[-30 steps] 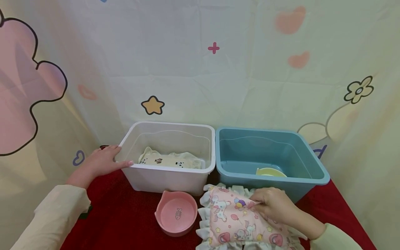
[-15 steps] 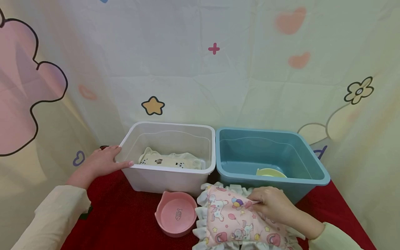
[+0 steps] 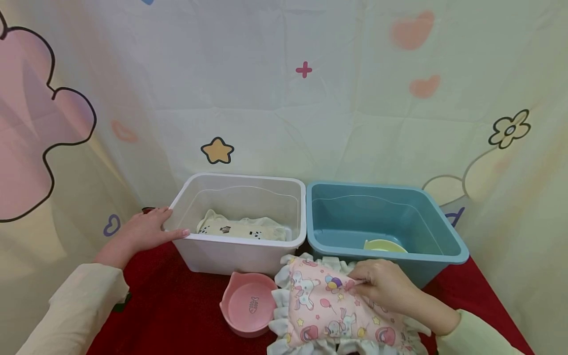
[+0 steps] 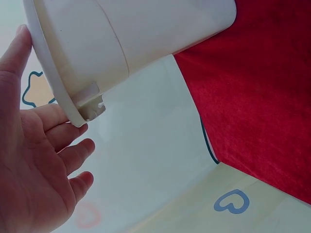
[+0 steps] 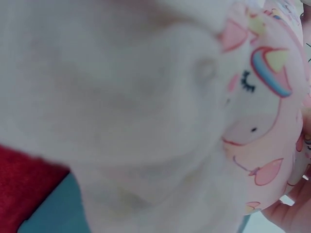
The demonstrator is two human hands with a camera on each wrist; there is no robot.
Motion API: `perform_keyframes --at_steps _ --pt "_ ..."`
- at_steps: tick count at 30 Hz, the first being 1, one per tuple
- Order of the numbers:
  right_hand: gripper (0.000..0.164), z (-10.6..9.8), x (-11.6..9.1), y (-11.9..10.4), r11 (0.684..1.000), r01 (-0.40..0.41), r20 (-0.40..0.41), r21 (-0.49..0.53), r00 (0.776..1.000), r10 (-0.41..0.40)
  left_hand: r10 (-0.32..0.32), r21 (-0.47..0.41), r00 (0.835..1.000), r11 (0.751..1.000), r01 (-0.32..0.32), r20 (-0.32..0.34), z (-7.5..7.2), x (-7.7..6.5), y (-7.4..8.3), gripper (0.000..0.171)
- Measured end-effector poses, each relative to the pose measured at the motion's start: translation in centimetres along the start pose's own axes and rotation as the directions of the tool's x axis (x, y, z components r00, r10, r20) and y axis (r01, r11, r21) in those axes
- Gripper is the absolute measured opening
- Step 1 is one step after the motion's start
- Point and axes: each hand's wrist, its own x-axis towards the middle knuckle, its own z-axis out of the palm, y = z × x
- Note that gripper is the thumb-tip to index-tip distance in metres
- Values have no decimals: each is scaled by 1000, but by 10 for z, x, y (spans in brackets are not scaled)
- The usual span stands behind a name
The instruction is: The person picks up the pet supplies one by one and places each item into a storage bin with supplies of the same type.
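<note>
My right hand (image 3: 386, 286) pinches the middle of a pink pillow (image 3: 317, 305) with a white ruffled edge, printed with unicorns, balloons and stars. The pillow is in front of the blue bin (image 3: 355, 256) and overlaps the right side of a pink cat-eared bowl (image 3: 248, 305). In the right wrist view, blurred white cloth hides much of the printed pillow (image 5: 257, 121). At the far left, my left hand (image 3: 144, 229) rests on the rim corner of the white bin (image 3: 235, 256). The left wrist view has its fingers relaxed, with thumb and fingertips touching the rim.
Inside the white bin lies a cream cloth item (image 3: 241, 228) with small animal prints. A pale yellow dish (image 3: 383, 244) sits in the blue bin. The two bins stand side by side on a red cloth (image 3: 177, 315), before a printed curtain (image 3: 266, 98).
My right hand has shifted the pillow slightly left and away from me, so it now covers the bowl's right edge. My left hand has stayed in place.
</note>
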Motion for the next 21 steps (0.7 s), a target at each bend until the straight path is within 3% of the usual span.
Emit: perform_keyframes --at_steps 21 --pt "12 -7 8 -14 999 40 -26 10 999 -40 -1 -9 1000 1000 1 7 -1 -1 2 93"
